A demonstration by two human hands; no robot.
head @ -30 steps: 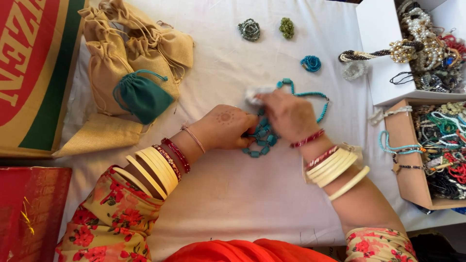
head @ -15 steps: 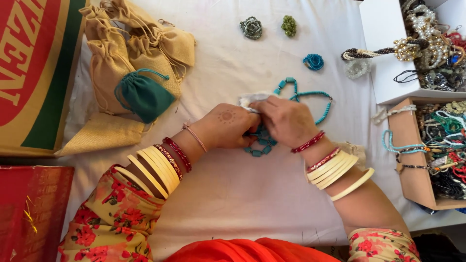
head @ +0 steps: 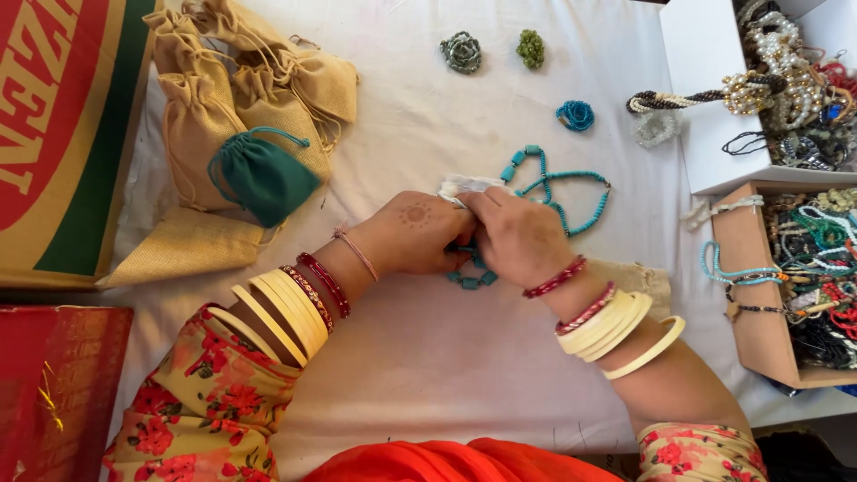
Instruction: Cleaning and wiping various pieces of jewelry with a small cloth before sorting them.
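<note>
Two palms-down fists, left hand (head: 415, 234) and right hand (head: 516, 236), pinch the turquoise necklace (head: 558, 183).

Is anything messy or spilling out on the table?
Yes. A beaded strand hangs over the white box's edge, and turquoise bracelets dangle over the cardboard box wall, so both look overfull.

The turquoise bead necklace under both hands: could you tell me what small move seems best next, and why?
Probably lift the hands slightly to free the strand. The left hand and right hand meet over the turquoise bead necklace, pinching a small white piece, while beads lie bunched beneath the hands and a loop trails right.
</note>
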